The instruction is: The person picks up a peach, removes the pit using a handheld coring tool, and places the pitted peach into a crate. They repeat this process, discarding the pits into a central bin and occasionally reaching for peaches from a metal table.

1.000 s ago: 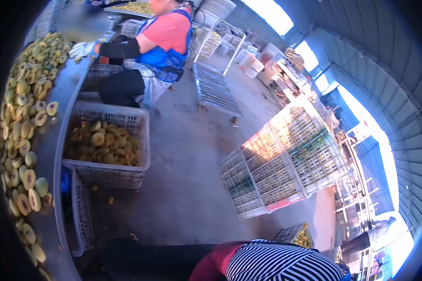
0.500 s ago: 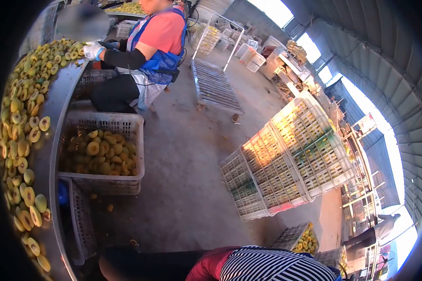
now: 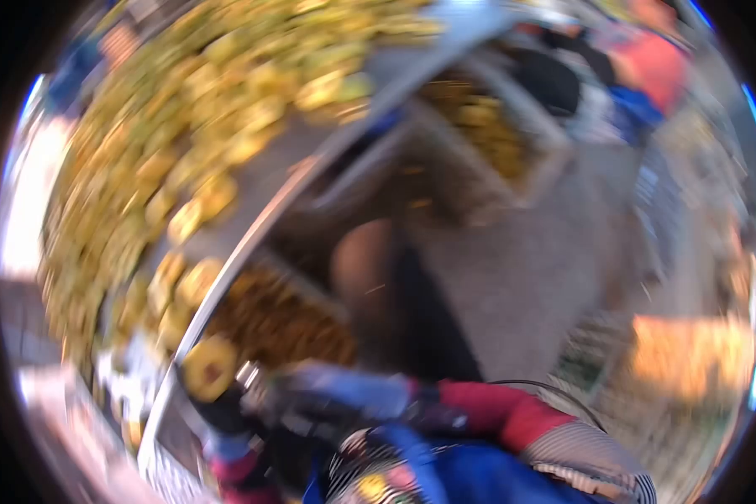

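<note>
Motion blurs the view. At the table edge, my left hand [image 3: 218, 413], dark-gloved, is closed around a halved yellow fruit [image 3: 208, 368], which looks like a peach half with its brown centre facing up. Right beside it, my right hand [image 3: 269, 401] is closed on a tool with a short shiny metal part [image 3: 248, 375] pointing at the fruit; the tool's exact kind is smeared. Many yellow-green fruit halves [image 3: 218, 101] cover the metal table [image 3: 265, 223] beyond my hands.
Below the table edge, a crate holds brown-orange pieces [image 3: 281, 323]. A crate of fruit halves [image 3: 496, 134] stands farther along, near a co-worker in a red top [image 3: 655, 71]. Stacked crates [image 3: 689, 357] are on the right. My dark-clad leg [image 3: 420, 302] extends over the floor.
My view has swung left and down toward the table. Both my hands, out of view before, now show at the lower left with the fruit half and metal tool.
</note>
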